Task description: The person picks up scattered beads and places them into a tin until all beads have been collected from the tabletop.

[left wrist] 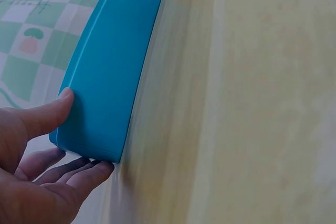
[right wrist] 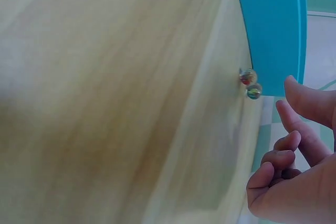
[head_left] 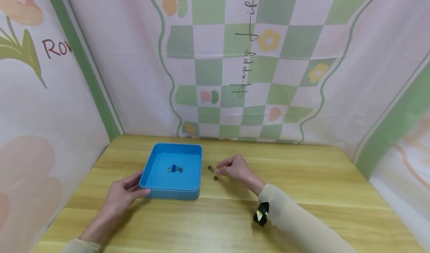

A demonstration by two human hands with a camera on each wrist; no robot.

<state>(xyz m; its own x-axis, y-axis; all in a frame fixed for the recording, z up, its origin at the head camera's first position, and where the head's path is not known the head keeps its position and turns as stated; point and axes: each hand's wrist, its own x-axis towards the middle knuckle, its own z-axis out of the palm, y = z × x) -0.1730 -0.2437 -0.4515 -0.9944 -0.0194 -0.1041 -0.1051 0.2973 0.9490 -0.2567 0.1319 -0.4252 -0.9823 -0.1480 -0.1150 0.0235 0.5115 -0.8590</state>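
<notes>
Blue, square, open-topped plastic tray (head_left: 174, 194) sits on a pale wood-grain table (head_left: 228, 223). At its eight o'clock corner, the left hand (head_left: 121, 195) grips it, thumb against the near wall and fingers along the side. Inside lies a small cluster of shiny blue, clear and brownish marbles (head_left: 173, 168). At the tray's three o'clock are three loose brownish glass marbles (head_left: 212, 170), one at five o'clock from a close pair. Just beside them, at three o'clock, the right hand (head_left: 238, 169) extends thumb and index finger slightly apart, nothing visible between; its other fingers curl inward.
</notes>
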